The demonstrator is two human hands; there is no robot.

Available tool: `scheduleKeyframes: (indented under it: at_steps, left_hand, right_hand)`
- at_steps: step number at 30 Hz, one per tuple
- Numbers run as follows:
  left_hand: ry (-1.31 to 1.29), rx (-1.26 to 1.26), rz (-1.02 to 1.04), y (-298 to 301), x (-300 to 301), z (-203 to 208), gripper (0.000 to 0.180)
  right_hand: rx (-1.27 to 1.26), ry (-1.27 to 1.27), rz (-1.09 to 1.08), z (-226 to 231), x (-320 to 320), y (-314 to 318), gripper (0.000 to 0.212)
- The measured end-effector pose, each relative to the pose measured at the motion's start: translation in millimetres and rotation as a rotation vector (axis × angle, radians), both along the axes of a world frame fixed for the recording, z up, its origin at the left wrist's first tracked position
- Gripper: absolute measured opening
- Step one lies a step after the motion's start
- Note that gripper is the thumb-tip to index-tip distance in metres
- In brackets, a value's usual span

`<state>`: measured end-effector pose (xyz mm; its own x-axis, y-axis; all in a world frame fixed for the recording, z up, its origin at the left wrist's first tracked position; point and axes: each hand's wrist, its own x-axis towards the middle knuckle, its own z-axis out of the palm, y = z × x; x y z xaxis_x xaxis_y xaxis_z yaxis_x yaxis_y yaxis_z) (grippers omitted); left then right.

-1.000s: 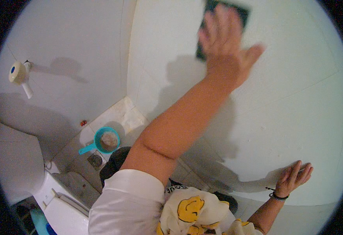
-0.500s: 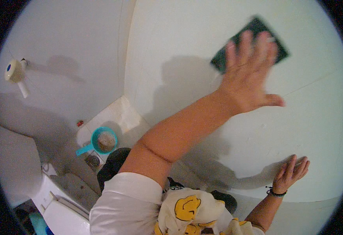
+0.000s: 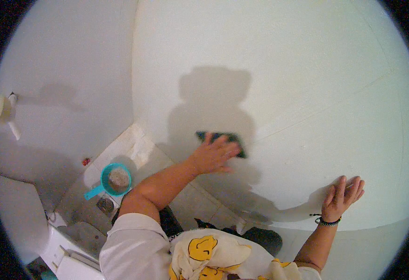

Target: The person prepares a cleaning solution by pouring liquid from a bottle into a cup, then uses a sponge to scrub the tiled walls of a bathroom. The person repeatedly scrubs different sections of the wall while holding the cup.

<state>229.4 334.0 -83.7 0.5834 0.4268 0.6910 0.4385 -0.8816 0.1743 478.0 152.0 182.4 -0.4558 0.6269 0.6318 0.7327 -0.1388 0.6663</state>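
My left hand presses a dark green scouring pad against the pale wall. Its fingers lie over the pad and cover much of it; both are somewhat blurred. Farther right and lower, my right hand rests flat against the same wall, fingers stretched out, holding nothing. A dark bracelet circles that wrist.
A turquoise dipper with cloudy contents stands on the tiled floor beside a round drain. A white toilet is at the lower left. A cream fixture juts from the left wall, and a small red object lies near its base.
My left hand has swept the scouring pad down and to the left along the wall. My right hand stays in nearly the same place. The view has shifted slightly.
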Motion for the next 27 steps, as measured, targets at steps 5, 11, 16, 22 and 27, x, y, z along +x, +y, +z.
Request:
scheduleKeyframes:
  at_steps: [5,11,16,22,27]
  left_hand:
    - [-0.356,0.478,0.068,39,3,263,0.078]
    - [-0.363,0.44,0.033,32,7,276,0.076]
    - [0.385,-0.088,-0.064,0,-4,16,0.067]
    - [0.12,0.078,-0.101,-11,-5,7,0.074]
    - [-0.332,0.515,-0.002,7,10,265,0.08]
  right_hand:
    - [0.009,-0.007,-0.022,-7,4,20,0.032]
    - [-0.038,-0.001,-0.032,-4,1,13,0.032]
    - [-0.026,0.014,-0.013,-6,-8,12,0.033]
    - [-0.01,0.015,0.009,-2,-14,11,0.034]
    - [-0.069,0.105,0.034,-5,-29,-1,0.032]
